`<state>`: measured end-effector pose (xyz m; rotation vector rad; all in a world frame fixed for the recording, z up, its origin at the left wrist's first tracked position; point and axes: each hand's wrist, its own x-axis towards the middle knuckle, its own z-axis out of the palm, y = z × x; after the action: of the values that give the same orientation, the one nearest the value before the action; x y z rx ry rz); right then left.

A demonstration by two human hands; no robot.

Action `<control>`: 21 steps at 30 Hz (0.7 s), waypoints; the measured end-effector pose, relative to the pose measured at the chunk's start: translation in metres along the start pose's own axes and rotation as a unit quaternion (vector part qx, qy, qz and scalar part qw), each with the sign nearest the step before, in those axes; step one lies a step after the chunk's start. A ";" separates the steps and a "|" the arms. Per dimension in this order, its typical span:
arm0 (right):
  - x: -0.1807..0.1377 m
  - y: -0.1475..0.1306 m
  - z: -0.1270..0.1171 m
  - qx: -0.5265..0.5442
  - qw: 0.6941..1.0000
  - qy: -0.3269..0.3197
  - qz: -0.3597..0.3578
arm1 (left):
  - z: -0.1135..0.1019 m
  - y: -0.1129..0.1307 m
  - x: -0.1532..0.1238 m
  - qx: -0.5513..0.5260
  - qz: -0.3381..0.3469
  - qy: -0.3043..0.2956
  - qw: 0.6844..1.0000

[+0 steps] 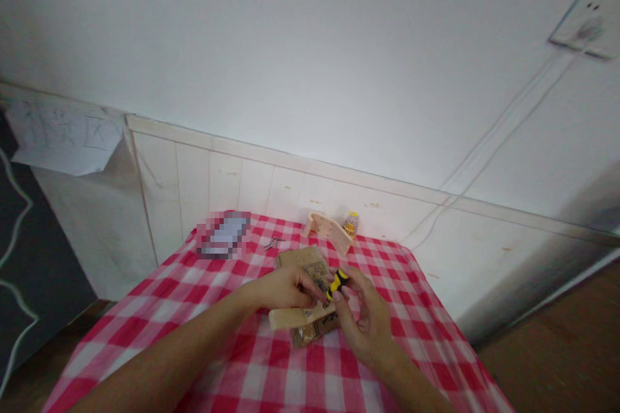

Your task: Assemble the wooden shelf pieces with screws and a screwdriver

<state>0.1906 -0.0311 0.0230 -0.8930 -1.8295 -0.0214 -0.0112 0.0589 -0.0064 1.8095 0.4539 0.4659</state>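
My right hand [367, 321] is closed around a short screwdriver with a yellow and black handle [337, 283], its tip pointing down at a pale wooden piece [293, 317]. My left hand [285, 288] pinches something small on top of that wooden piece and steadies it. The piece lies on a brown cardboard sheet [306, 262] on a table with a red and white checked cloth [271, 368].
Further back on the table lie a curved wooden part [328, 230], a small yellow bottle [351, 224], a few loose metal screws [272, 243] and a blurred flat object [223, 235]. A white wall with panelling stands behind; a cable runs to a socket [587, 26].
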 end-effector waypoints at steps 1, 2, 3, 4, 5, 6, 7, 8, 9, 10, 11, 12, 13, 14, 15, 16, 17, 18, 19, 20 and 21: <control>-0.002 0.001 0.000 0.007 1.000 -0.006 0.007 | 0.000 -0.001 0.000 -0.002 0.004 -0.003 1.000; -0.003 0.002 0.001 0.010 1.000 -0.010 0.012 | 0.000 -0.001 0.000 -0.003 0.007 -0.004 1.000; -0.004 0.003 0.001 0.010 1.000 -0.012 0.014 | -0.001 -0.001 0.000 -0.003 0.007 -0.004 1.000; -0.004 0.004 0.001 0.008 1.000 -0.013 0.016 | -0.001 -0.001 0.000 -0.003 0.006 -0.003 1.000; -0.004 0.004 0.001 0.004 1.000 -0.012 0.017 | -0.001 0.000 -0.001 -0.001 0.003 -0.001 1.000; -0.004 0.004 0.001 -0.002 1.000 -0.010 0.017 | -0.001 0.001 -0.001 0.000 -0.001 0.001 1.000; -0.003 0.005 0.001 -0.007 1.000 -0.007 0.015 | -0.001 0.002 -0.002 0.003 -0.005 0.003 1.000; -0.003 0.005 0.001 -0.012 1.000 -0.003 0.015 | -0.001 0.003 -0.002 0.004 -0.010 0.004 1.000; -0.002 0.005 0.001 -0.017 1.000 -0.001 0.014 | -0.001 0.004 -0.002 0.005 -0.014 0.006 1.000; -0.001 0.005 0.001 -0.022 1.000 0.001 0.014 | 0.000 0.004 -0.003 0.006 -0.018 0.006 1.000; -0.001 0.005 0.001 -0.028 1.000 0.005 0.013 | 0.000 0.005 -0.003 0.006 -0.022 0.007 1.000; -0.001 0.005 0.001 -0.033 0.999 0.010 0.012 | 0.000 0.005 -0.003 0.007 -0.026 0.008 1.000; -0.001 0.005 0.001 -0.038 0.999 0.015 0.011 | 0.000 0.005 -0.003 0.008 -0.029 0.009 1.000; -0.001 0.006 0.001 -0.042 0.999 0.019 0.009 | -0.001 0.005 -0.003 0.010 -0.032 0.009 0.999; -0.002 0.006 0.001 -0.045 0.999 0.024 0.008 | -0.001 0.005 -0.003 0.011 -0.033 0.009 0.999; -0.002 0.007 0.002 -0.048 0.998 0.026 0.007 | -0.001 0.005 -0.003 0.011 -0.033 0.009 0.999; -0.002 0.007 0.002 -0.053 0.998 0.027 0.007 | -0.001 0.006 -0.003 0.011 -0.032 0.009 0.999; -0.002 0.008 0.002 -0.057 0.998 0.027 0.006 | -0.001 0.006 -0.003 0.011 -0.030 0.009 0.999; -0.002 0.008 0.002 -0.059 0.998 0.029 0.006 | -0.001 0.006 -0.003 0.010 -0.028 0.010 1.000; -0.002 0.008 0.002 -0.061 0.998 0.030 0.005 | -0.001 0.007 -0.003 0.010 -0.025 0.011 1.000; -0.002 0.008 0.002 -0.063 0.998 0.030 0.003 | -0.001 0.007 -0.003 0.010 -0.023 0.011 1.000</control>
<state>0.1940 -0.0253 0.0175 -0.9755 -1.7842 -0.1605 -0.0139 0.0557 -0.0001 1.8113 0.5167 0.4501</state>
